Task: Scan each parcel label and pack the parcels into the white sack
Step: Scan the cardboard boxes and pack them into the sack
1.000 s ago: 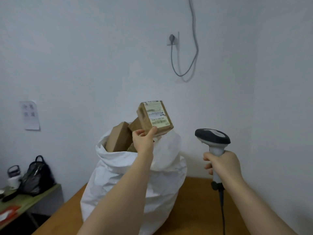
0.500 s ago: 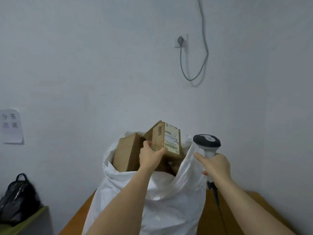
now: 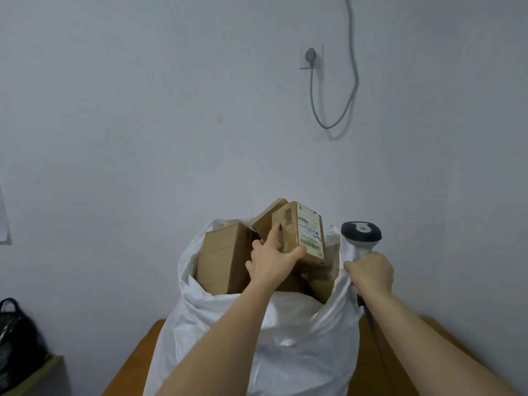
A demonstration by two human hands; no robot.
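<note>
A tall white sack [image 3: 274,332] stands on a wooden table, its mouth open and full of brown cardboard parcels [image 3: 225,261]. My left hand [image 3: 271,262] grips a small brown parcel [image 3: 300,232] with a white barcode label, holding it on top of the others at the sack's mouth. My right hand [image 3: 371,271] grips the handle of a barcode scanner [image 3: 361,235] and also pinches the sack's right rim. The scanner's black and grey head points up beside the parcel.
The wooden table [image 3: 380,364] carries the sack close to a white wall. A socket with a grey cable [image 3: 331,90] hangs above. A black bag [image 3: 17,335] sits on a low green table at the far left. A paper sheet is on the left wall.
My left hand has lowered the labelled parcel from the air onto the parcels in the sack. My right hand moved left with the scanner and took hold of the sack's rim.
</note>
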